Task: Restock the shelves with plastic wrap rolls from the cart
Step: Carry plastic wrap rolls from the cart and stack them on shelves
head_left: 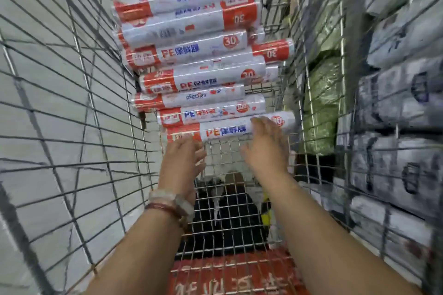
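Both hands (223,151) at nearest roll (230,129).

Your arms are bare from the near edge of the view up to the hands, with no sleeves showing. On your left wrist you wear two bracelets side by side: a pale, milky, chunky bangle (167,197) of smooth stone-like material nearer the left hand (182,158), and just behind it a thin dark red cord bracelet (163,208). Your right hand (266,148) and wrist carry nothing. The motion blur hides your nails and finer detail on the fingers (199,153).
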